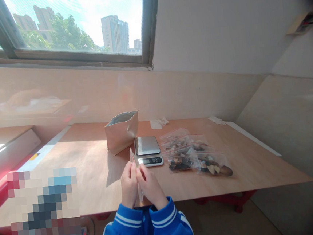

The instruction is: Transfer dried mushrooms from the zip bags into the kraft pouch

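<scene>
My left hand (128,185) and my right hand (150,185) are pressed together over the near edge of the wooden table (95,166). Between them they pinch a small clear plastic bag (134,158), held upright with its top edge sticking up above my fingers. Both wrists wear blue sleeves with white stripes. Just beyond my hands sits a small digital scale (147,150) with a steel platform. A tan paper pouch (122,132) stands open to the left of the scale. Several filled clear bags (195,154) of dark and pale pieces lie to the right.
A white crumpled scrap (159,123) and another white scrap (216,120) lie near the table's far edge. Beige wall panels rise behind the table, with a window above. A blurred patch covers the lower left. Red table legs show below the front edge.
</scene>
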Demonstrator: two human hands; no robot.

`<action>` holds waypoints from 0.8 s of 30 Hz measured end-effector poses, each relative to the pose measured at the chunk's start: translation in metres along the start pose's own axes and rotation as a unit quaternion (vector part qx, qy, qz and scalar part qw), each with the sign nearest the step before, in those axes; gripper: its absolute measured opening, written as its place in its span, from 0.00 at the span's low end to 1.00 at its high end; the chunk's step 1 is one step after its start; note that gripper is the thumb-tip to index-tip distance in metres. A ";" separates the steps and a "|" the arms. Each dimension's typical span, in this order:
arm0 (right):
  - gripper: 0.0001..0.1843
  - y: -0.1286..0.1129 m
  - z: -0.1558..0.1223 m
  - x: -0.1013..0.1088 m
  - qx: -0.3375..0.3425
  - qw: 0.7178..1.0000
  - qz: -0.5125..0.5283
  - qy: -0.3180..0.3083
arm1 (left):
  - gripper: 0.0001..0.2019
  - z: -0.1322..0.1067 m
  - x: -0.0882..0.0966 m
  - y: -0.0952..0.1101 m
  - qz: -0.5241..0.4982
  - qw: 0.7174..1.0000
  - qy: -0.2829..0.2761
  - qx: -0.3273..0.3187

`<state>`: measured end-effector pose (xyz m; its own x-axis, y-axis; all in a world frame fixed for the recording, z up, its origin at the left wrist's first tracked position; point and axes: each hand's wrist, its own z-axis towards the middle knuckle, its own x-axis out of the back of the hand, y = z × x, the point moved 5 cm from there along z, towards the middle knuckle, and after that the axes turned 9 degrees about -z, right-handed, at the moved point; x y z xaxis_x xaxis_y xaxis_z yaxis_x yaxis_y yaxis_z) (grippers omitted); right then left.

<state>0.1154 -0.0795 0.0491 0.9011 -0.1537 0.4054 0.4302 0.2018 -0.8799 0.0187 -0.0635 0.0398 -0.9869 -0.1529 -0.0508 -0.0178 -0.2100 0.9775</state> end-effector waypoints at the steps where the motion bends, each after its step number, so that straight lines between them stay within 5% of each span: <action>1: 0.13 -0.001 0.000 0.001 0.001 1.000 -0.013 0.000 | 0.16 0.000 0.000 -0.001 0.002 1.000 -0.001 0.001; 8: 0.15 0.001 0.001 -0.002 -0.007 0.999 -0.035 -0.006 | 0.16 0.000 0.000 -0.013 -0.032 0.999 -0.009 0.034; 15: 0.19 0.021 0.002 -0.010 -0.011 0.997 0.081 -0.005 | 0.19 -0.002 -0.009 -0.009 -0.155 0.985 -0.043 0.060; 24: 0.19 0.014 0.000 -0.008 -0.007 0.990 0.140 -0.017 | 0.19 -0.002 -0.006 -0.013 -0.116 0.991 0.005 0.063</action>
<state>0.1140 -0.0755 0.0338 0.9863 -0.0604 0.1533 0.1629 0.2178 -0.9623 0.0254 -0.0620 0.0273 -0.9525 -0.1247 -0.2778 -0.2638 -0.1176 0.9574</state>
